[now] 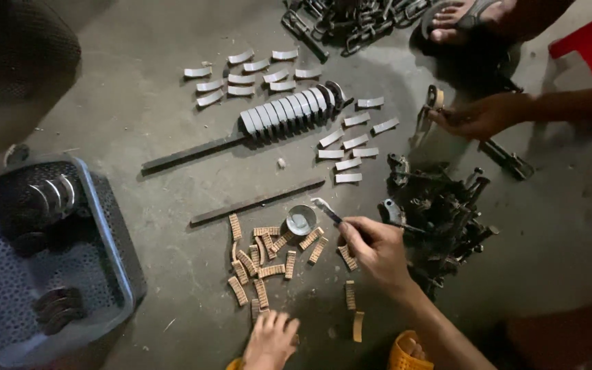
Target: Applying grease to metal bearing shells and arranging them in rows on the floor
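My right hand (377,250) is shut on a thin brush-like tool (326,211) whose pale tip points at a small round metal bowl (301,220) on the concrete floor. My left hand (270,338) rests low at the bottom edge, fingers spread, its tips touching the nearest of several tan ribbed curved pieces (262,264) scattered below the bowl. Two more tan pieces (350,294) lie between my hands.
Grey curved metal pieces (241,79) lie loose at the top; others are stacked in a row (284,111) on a flat bar (190,153). A second bar (255,202), a pile of dark metal parts (440,212), a grey perforated basket (114,226), chains (351,20), another person's hand (481,116), a red stool (587,48).
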